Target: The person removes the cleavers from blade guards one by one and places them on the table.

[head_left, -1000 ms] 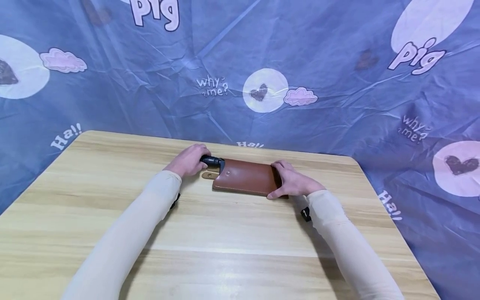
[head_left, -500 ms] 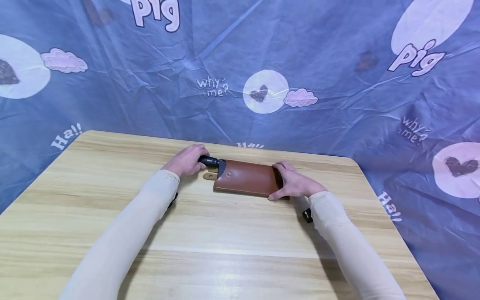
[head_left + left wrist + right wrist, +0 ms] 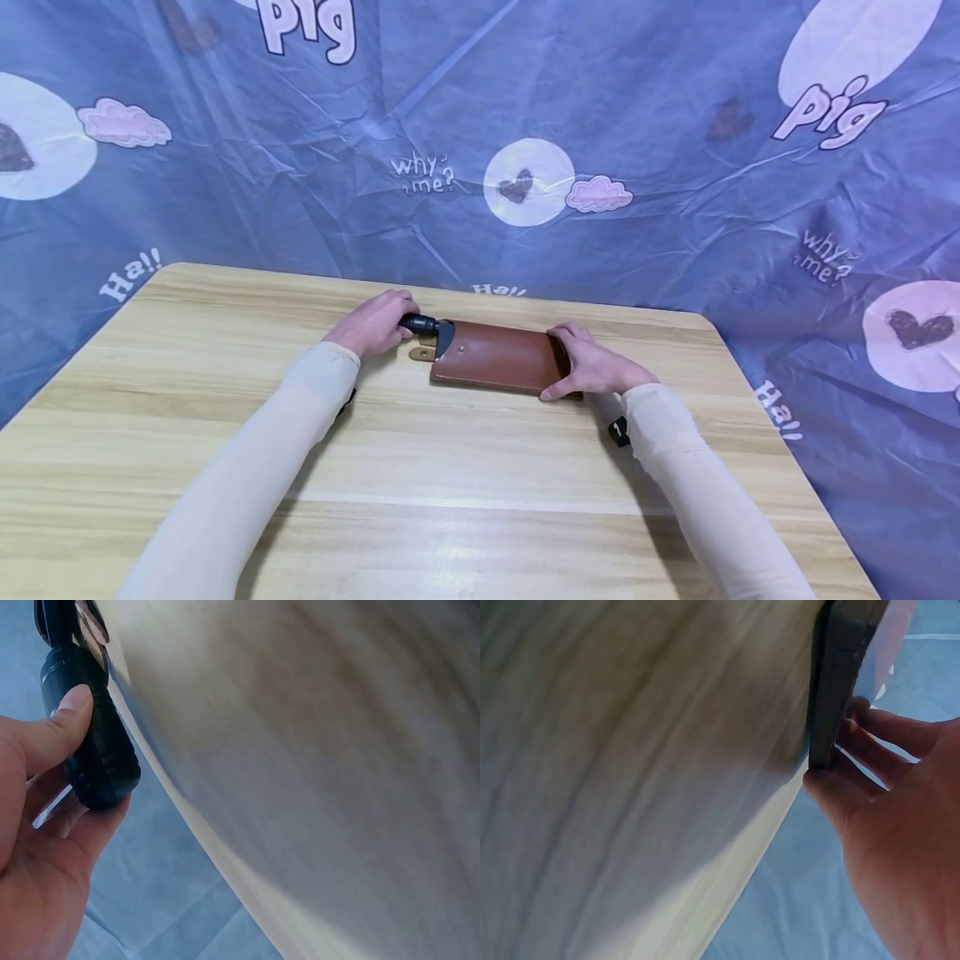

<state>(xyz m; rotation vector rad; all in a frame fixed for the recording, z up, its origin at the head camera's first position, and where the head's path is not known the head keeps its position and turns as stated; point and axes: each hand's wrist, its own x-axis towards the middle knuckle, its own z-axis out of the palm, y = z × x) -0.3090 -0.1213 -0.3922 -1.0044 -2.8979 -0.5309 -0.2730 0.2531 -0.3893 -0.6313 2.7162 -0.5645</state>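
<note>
A brown leather knife sheath (image 3: 498, 354) lies flat near the far side of the table. From its left end stick out the black handle (image 3: 418, 323) and a dark strip of blade (image 3: 445, 339) of a cleaver; the sheath hides the rest of the blade. My left hand (image 3: 373, 323) grips the handle, and in the left wrist view the thumb lies along the black grip (image 3: 94, 742). My right hand (image 3: 588, 365) holds the sheath's right end, thumb on the near edge and fingers on the far edge. A tan snap strap (image 3: 422, 354) pokes out beside the handle.
The light wooden table (image 3: 450, 483) has its far edge just behind the sheath. A blue printed cloth (image 3: 480, 108) hangs behind and beside the table.
The sheath and my right hand have shifted slightly to the right. A little more of the cleaver's dark blade shows at the sheath's mouth; my left hand has hardly moved.
</note>
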